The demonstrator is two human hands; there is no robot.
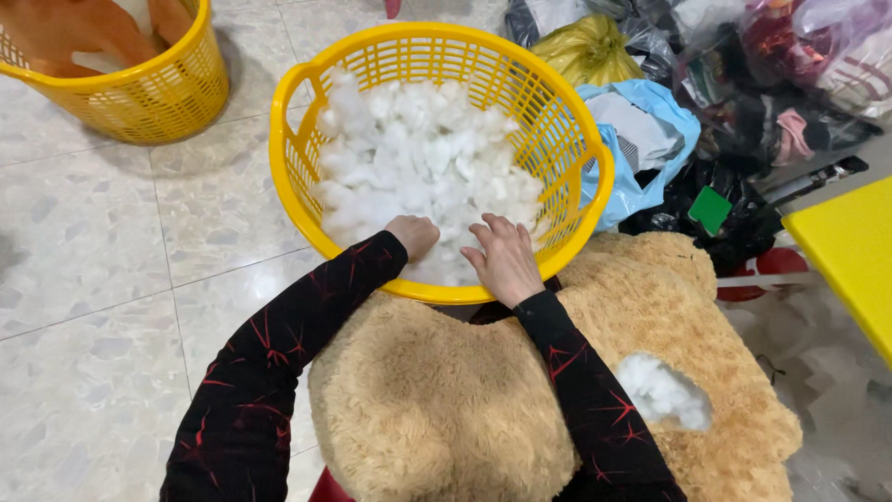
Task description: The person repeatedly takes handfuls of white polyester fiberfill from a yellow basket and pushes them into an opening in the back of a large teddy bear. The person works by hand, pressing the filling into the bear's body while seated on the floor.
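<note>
A round yellow plastic basket [307,121] stands on the tiled floor, filled with loose white stuffing [418,158]. My left hand [414,234] reaches over the near rim, fingers curled down into the fluff. My right hand [505,257] lies beside it, palm down, fingers spread on the stuffing at the rim. Both arms wear black sleeves with red marks. On my lap lies a large tan plush toy [437,400]. White filling [662,390] bulges from an opening in the toy, right of my right forearm.
A second yellow basket [158,93] holding tan fabric stands at the far left. Several plastic bags of cloth [743,74], one light blue [641,139], are heaped behind on the right. A yellow flat surface [850,251] juts in at the right edge.
</note>
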